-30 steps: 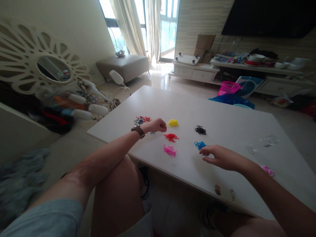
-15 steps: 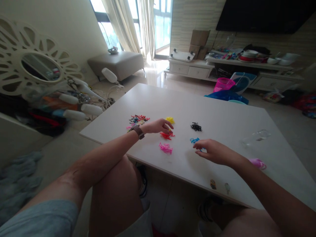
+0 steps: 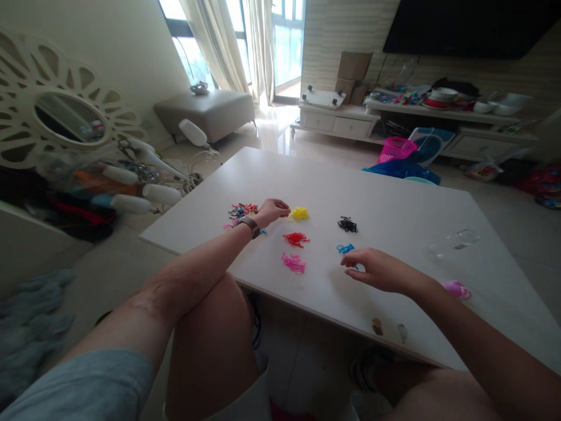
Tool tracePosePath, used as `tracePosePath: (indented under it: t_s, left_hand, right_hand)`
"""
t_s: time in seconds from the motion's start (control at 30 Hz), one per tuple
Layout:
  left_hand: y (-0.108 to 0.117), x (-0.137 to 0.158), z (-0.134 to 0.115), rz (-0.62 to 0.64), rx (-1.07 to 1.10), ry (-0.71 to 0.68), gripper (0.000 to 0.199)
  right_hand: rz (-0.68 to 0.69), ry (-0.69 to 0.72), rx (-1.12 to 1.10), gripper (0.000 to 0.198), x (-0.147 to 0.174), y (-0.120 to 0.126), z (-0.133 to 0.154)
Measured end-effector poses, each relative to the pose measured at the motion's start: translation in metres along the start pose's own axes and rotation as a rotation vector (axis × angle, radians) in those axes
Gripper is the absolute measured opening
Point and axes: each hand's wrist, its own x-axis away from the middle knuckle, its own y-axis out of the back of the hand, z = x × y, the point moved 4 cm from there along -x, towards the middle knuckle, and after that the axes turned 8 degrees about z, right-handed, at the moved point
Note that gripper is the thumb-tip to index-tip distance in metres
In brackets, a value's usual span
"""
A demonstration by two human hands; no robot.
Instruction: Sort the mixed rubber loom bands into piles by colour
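Observation:
My left hand (image 3: 274, 211), with a watch on the wrist, is at the left edge of a pile of yellow rubber bands (image 3: 300, 213). Its fingertips are pinched together on a yellow band. Red rubber bands (image 3: 296, 239) and pink rubber bands (image 3: 293, 264) lie in separate piles nearer me. A mixed-colour heap of rubber bands (image 3: 241, 211) is partly hidden behind my left wrist. My right hand (image 3: 372, 269) hovers beside the blue rubber bands (image 3: 345, 249), fingers curled and thumb apart; a bit of blue shows in that gap. Black rubber bands (image 3: 347, 224) lie beyond.
On the white table (image 3: 385, 199), a clear glass jar (image 3: 456, 242) lies at the right, with a pink-purple item (image 3: 457, 290) nearer me. Two small flat pieces, one a figure (image 3: 377, 326), lie by the front edge. A lamp with white shades (image 3: 131, 203) stands left of the table.
My left hand has moved left and away from me, from above the red pile to the yellow pile's left side. The right hand has hardly moved.

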Motion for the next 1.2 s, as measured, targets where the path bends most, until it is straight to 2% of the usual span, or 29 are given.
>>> tracePosePath:
  t_s: [0.13,0.23,0.33,0.5,0.6,0.7,0.87,1.0,1.1,1.2]
  left_hand:
    - [-0.010,-0.009,-0.004,-0.022,0.021,-0.020,0.033]
    - [-0.010,-0.009,-0.014,0.025,-0.115,-0.039,0.036]
    - [0.007,-0.004,-0.024,0.058,-0.374,-0.059,0.028]
    - [0.047,0.006,-0.021,0.124,-0.617,0.009,0.023]
    - [0.059,0.010,-0.010,0.245,-0.777,0.047,0.024]
    - [0.062,0.015,0.004,0.385,-0.848,0.112,0.025]
    - [0.064,0.019,0.015,0.416,-0.890,0.144,0.013]
    - [0.059,0.022,0.008,0.417,-0.826,0.130,0.012]
    - [0.039,0.034,-0.009,0.491,-0.600,0.078,0.017]
    - [0.002,0.055,-0.037,0.595,-0.419,-0.066,0.018]
  right_hand:
    - [0.002,0.000,-0.007,0.028,0.001,0.000,0.001]
    - [0.004,0.002,-0.008,0.027,0.001,0.001,0.003]
    - [0.002,0.000,-0.014,0.027,0.002,0.001,0.004]
    - [0.000,0.005,-0.014,0.028,0.003,0.001,0.003]
    - [0.002,0.002,-0.019,0.028,0.002,0.000,0.002]
    - [0.012,0.000,-0.016,0.029,0.002,0.000,0.002]
    - [0.022,0.003,-0.024,0.028,0.001,-0.001,0.000]
    - [0.021,0.001,-0.021,0.028,0.000,-0.003,-0.002]
    - [-0.016,0.000,0.010,0.026,-0.001,-0.001,0.000]
    - [-0.126,0.021,0.023,0.025,-0.002,0.005,0.010]
